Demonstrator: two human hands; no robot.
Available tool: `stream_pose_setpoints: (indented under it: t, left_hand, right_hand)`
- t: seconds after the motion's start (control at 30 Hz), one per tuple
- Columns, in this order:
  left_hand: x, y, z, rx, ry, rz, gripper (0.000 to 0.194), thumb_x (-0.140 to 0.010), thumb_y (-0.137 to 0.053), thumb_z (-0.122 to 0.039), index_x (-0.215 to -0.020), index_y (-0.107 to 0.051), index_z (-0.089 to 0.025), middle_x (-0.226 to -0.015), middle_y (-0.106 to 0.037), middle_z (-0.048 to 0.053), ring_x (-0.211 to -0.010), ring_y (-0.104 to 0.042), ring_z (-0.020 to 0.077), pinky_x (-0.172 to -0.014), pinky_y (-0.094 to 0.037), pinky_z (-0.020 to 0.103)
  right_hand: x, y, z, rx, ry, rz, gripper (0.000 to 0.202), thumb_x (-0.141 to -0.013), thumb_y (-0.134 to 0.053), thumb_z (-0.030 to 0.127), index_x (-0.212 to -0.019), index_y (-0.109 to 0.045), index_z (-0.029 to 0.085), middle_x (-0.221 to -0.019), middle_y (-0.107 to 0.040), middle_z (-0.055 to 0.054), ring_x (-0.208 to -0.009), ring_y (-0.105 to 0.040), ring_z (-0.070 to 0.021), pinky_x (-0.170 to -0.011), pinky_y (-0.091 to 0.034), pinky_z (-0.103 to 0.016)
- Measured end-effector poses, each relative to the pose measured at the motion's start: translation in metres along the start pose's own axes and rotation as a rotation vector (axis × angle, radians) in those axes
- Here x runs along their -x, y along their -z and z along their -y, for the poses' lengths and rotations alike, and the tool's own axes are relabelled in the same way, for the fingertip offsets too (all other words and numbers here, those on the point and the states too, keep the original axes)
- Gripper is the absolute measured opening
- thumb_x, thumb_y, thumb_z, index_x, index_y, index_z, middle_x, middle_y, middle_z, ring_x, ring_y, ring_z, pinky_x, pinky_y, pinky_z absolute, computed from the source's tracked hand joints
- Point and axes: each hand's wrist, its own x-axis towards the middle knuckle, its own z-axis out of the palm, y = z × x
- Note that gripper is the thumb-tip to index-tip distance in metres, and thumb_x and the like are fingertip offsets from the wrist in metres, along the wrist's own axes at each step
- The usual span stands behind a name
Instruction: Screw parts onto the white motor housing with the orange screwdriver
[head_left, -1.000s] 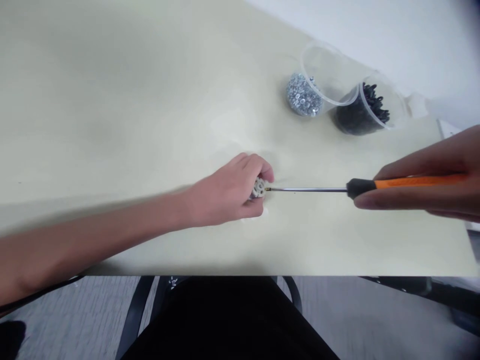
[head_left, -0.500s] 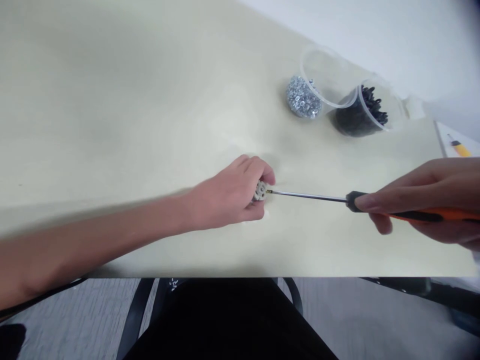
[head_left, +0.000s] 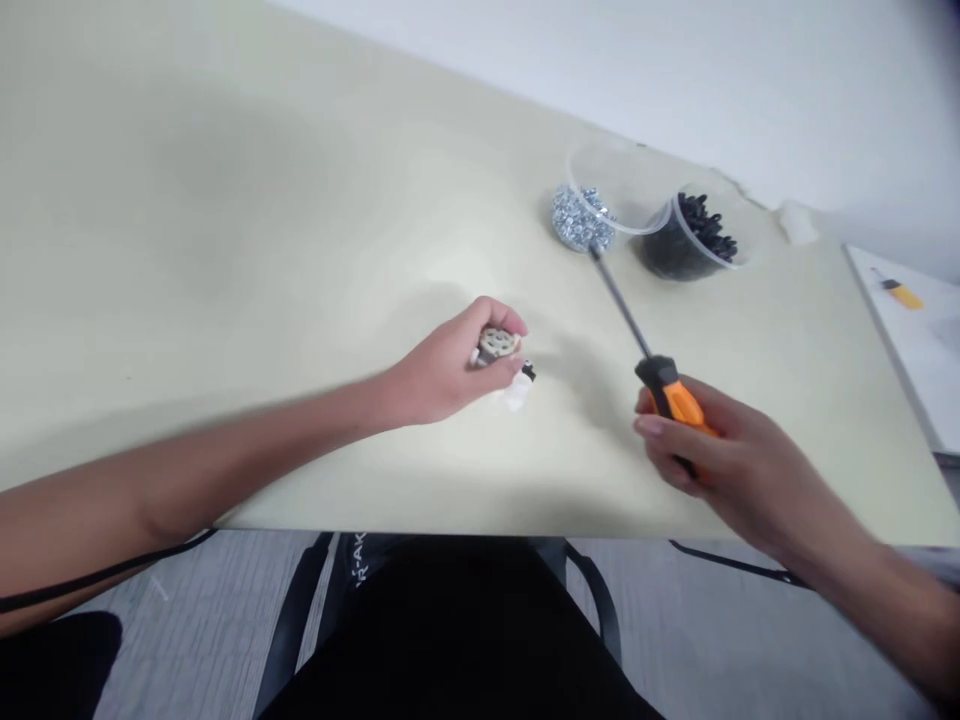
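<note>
Screwdriver (head_left: 658, 373) tip, at the part a second ago, now well apart from it and swung toward the clear tub of metal fasteners (head_left: 581, 222), contact unclear; driving at the part seems paused; spoked face of the pale round part (head_left: 498, 345) now turned more upward; part sits between thumb and curled forefinger of the left hand (head_left: 448, 368), fingers grasping it; right hand (head_left: 716, 455) clenched round the screwdriver handle.
</note>
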Motion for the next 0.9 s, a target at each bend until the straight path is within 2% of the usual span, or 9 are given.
stream_pose_setpoints:
  t: [0.13, 0.27, 0.4, 0.5, 0.63, 0.73, 0.9]
  left_hand:
    - [0.003, -0.006, -0.007, 0.147, 0.052, -0.024, 0.026, -0.089, -0.055, -0.038, -0.106, -0.051, -0.019, -0.099, -0.059, 0.003, -0.081, -0.057, 0.0131, -0.067, -0.045, 0.026]
    - [0.010, -0.013, -0.016, 0.208, 0.073, -0.023, 0.027, -0.089, -0.055, -0.038, -0.108, -0.050, -0.019, -0.100, -0.058, 0.003, -0.080, -0.056, 0.0122, -0.065, -0.045, 0.024]
    - [0.012, -0.015, -0.021, 0.213, 0.067, -0.030, 0.026, -0.089, -0.055, -0.038, -0.107, -0.051, -0.020, -0.100, -0.057, 0.002, -0.075, -0.054, 0.0105, -0.061, -0.044, 0.022]
    - [0.012, -0.015, -0.023, 0.227, 0.093, -0.029, 0.026, -0.088, -0.056, -0.038, -0.107, -0.052, -0.021, -0.097, -0.057, 0.002, -0.073, -0.053, 0.0101, -0.061, -0.043, 0.023]
    - [0.011, -0.014, -0.025, 0.316, 0.130, -0.025, 0.024, -0.087, -0.058, -0.036, -0.105, -0.053, -0.020, -0.098, -0.060, 0.003, -0.077, -0.057, 0.0122, -0.065, -0.045, 0.025]
    - [0.010, -0.012, -0.023, 0.408, 0.136, -0.014, 0.025, -0.086, -0.060, -0.037, -0.103, -0.054, -0.020, -0.097, -0.062, 0.003, -0.084, -0.060, 0.0149, -0.070, -0.046, 0.027]
    - [0.007, -0.010, -0.020, 0.488, 0.149, -0.001, 0.025, -0.085, -0.062, -0.038, -0.101, -0.057, -0.020, -0.096, -0.063, 0.003, -0.083, -0.061, 0.0143, -0.071, -0.047, 0.027]
  right_hand:
    - [-0.008, -0.046, -0.001, -0.389, 0.169, -0.035, 0.031, -0.077, -0.070, 0.038, -0.095, -0.050, 0.022, -0.070, -0.053, 0.003, -0.047, -0.040, -0.0045, -0.040, -0.028, -0.018]
    - [-0.020, -0.070, 0.005, -0.542, 0.294, -0.035, 0.034, -0.074, -0.074, 0.032, -0.096, -0.050, 0.022, -0.081, -0.058, 0.002, -0.047, -0.042, -0.0033, -0.037, -0.027, -0.018]
    - [-0.025, -0.075, 0.009, -0.598, 0.367, 0.018, 0.034, -0.070, -0.077, 0.028, -0.094, -0.052, 0.022, -0.091, -0.058, 0.002, -0.043, -0.039, 0.0001, -0.037, -0.028, -0.018]
    - [-0.026, -0.077, 0.009, -0.627, 0.398, 0.000, 0.031, -0.071, -0.076, 0.028, -0.091, -0.053, 0.021, -0.091, -0.057, 0.002, -0.042, -0.038, 0.0008, -0.037, -0.029, -0.018]
    - [-0.025, -0.079, 0.009, -0.697, 0.398, -0.052, 0.029, -0.073, -0.074, 0.029, -0.091, -0.053, 0.020, -0.077, -0.055, 0.003, -0.047, -0.046, -0.0033, -0.036, -0.027, -0.018]
    - [-0.026, -0.078, 0.010, -0.739, 0.369, -0.024, 0.029, -0.076, -0.072, 0.030, -0.093, -0.052, 0.020, -0.065, -0.051, 0.004, -0.050, -0.052, -0.0069, -0.036, -0.025, -0.017]
    - [-0.026, -0.076, 0.014, -0.756, 0.325, 0.040, 0.031, -0.078, -0.070, 0.036, -0.097, -0.050, 0.020, -0.067, -0.053, 0.002, -0.059, -0.057, -0.0095, -0.036, -0.024, -0.017]
